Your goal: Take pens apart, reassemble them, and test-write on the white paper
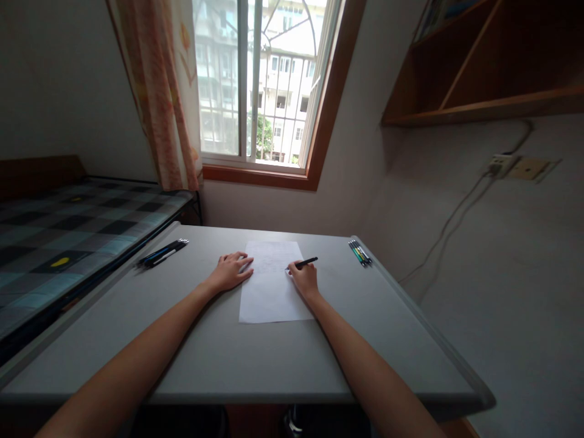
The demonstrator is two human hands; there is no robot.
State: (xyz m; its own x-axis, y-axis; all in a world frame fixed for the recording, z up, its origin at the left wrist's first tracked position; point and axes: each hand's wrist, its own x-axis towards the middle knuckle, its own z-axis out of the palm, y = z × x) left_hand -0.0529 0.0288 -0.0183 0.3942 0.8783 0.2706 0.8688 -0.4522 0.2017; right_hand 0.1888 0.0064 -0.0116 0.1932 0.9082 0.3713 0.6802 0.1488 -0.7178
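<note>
A white sheet of paper lies on the grey-white table, with faint lines of writing on its upper half. My left hand rests flat with fingers spread, its fingertips on the sheet's left edge. Pinched in my right hand is a black pen, tilted up to the right. The pen's tip meets the paper near its middle right, or hovers just over it; I cannot tell which. The lower half of the sheet looks blank.
Several dark pens lie at the table's left edge, and several coloured pens at the right edge. Beyond stand a window and a curtain. A checked bed is on the left; a wooden shelf hangs upper right.
</note>
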